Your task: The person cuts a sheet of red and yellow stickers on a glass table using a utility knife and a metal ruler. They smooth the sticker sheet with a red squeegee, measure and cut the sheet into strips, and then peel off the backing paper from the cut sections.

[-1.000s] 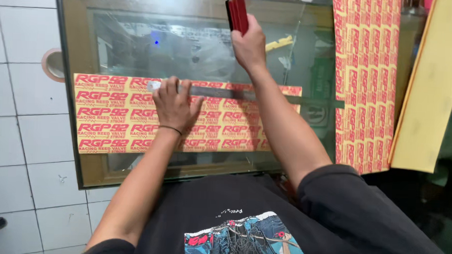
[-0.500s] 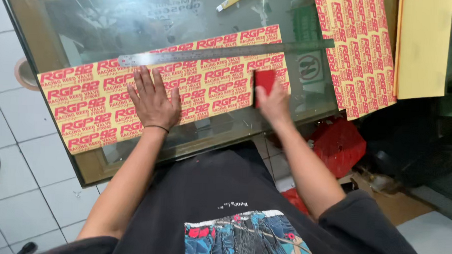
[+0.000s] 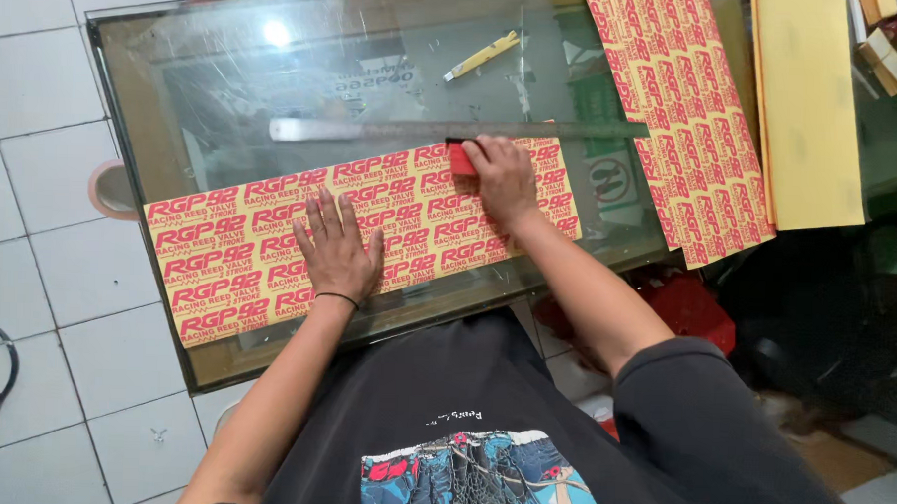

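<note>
On the glass bench (image 3: pixel 176 84) a yellow sticker sheet (image 3: pixel 270 246) with red print lies flat, near edge toward the person. Left hand (image 3: pixel 337 250) is spread open, fingers apart, palm pressing the sheet down. Right hand (image 3: pixel 501 179) is closed around a small red block (image 3: pixel 461 160), set on the sheet's far right part just below a steel ruler (image 3: pixel 453 131) lying across the glass. That sheet looks thin, light and floppy, likely to slide on glass and crease, so a flat palm suits it better than a pinch at the edge. Beyond the ruler lies a yellow knife (image 3: pixel 483 54). At right, a second printed sheet (image 3: pixel 682 111) and plain yellow paper (image 3: pixel 806 106) overhang, close to the right elbow's path.
</note>
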